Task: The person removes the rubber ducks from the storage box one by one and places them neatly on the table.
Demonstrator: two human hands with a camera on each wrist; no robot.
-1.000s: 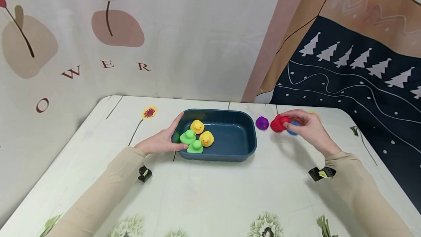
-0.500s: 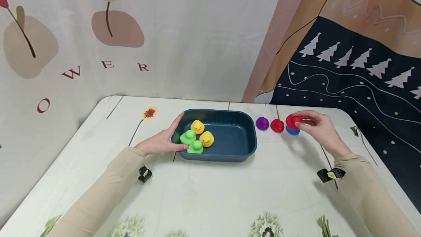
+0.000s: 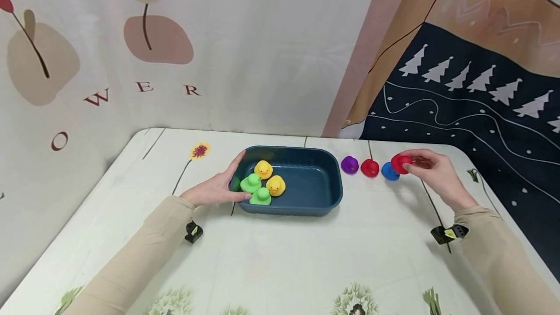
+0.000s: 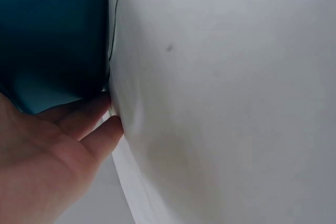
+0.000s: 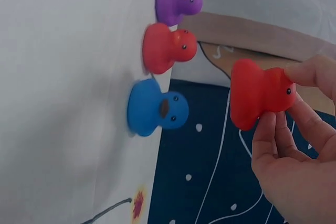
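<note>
A red rubber duck (image 5: 260, 95) is pinched by its head between the thumb and fingers of my right hand (image 3: 430, 171), raised off the table. Just left of it a blue rubber duck (image 3: 390, 171) stands on the table, followed by a second red duck (image 3: 369, 168) and a purple duck (image 3: 349, 165). My left hand (image 3: 218, 186) holds the left end of a dark blue plastic tub (image 3: 312, 181), thumb over the rim and fingers along the outer wall. Inside, at the left, sit two yellow ducks (image 3: 275, 185) and two green ducks (image 3: 251, 183).
A white flower-printed cloth (image 3: 280, 256) covers the table. Printed fabric (image 3: 262, 62) hangs directly behind its far edge, and a dark tree-patterned part (image 3: 459, 106) stands at the right. A small black camera (image 3: 449, 233) sits at the right wrist.
My right hand has lifted the red duck and moved it right, past the blue duck, which is now uncovered. The left hand and the tub have stayed in place.
</note>
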